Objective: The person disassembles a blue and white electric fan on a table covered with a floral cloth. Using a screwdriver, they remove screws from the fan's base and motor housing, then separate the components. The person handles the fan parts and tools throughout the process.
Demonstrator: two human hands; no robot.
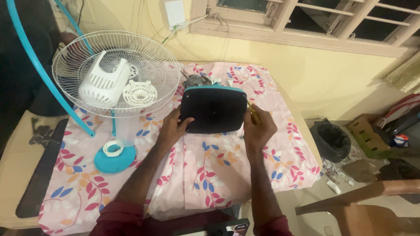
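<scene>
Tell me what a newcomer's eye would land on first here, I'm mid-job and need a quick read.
First, the dark rounded-square panel with a teal rim at the centre of the floral-clothed table, gripped by the left hand and the right hand, which also holds a yellow-handled tool. Next, the white wire fan grille at upper left, with a white motor cover lying in it. Below stands the teal round base.

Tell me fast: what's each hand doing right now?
Left hand: closed on the left edge of the dark fan base.
Right hand: gripping the base's right edge, with a yellow tool held in the fingers.
</scene>
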